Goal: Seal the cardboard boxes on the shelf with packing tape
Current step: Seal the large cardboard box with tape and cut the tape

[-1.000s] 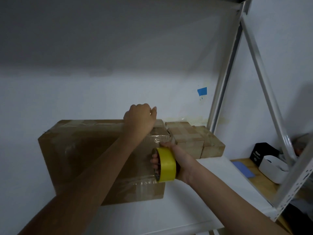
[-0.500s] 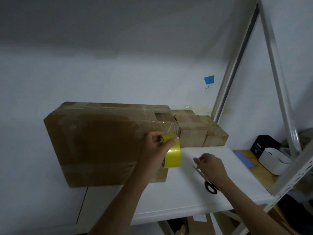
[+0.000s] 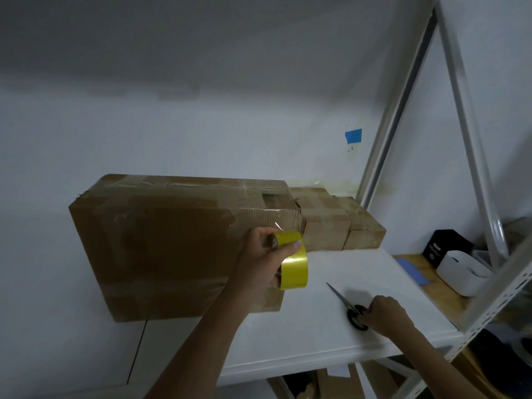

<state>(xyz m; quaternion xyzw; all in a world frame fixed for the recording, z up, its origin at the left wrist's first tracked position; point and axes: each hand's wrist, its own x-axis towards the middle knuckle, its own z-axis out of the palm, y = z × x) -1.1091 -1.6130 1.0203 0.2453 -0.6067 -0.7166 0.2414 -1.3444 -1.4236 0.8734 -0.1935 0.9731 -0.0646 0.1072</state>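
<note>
Right hand [image 3: 385, 312] has dropped the rest of the way onto the scissors [image 3: 352, 308]. Half a second back it was only hovering next to them; now its fingers are curled over the black handles, though the scissors are lying flat on the white shelf board [image 3: 288, 341] with the blades pointing back toward the boxes. A second ago that same hand had the tape, so the roll has swapped sides.

Left hand [image 3: 259, 263] now grips the yellow tape roll [image 3: 292, 262], thumb on top and fingers wrapped round the rim, right up against the front right edge of the large cardboard box [image 3: 172, 246]. A clear strip of tape [image 3: 278, 224] runs from the roll up to the box's top right corner.

Box itself hasn't budged. It stands on the shelf against the wall, with two small cardboard boxes [image 3: 339, 226] just beside it on the right.
</note>
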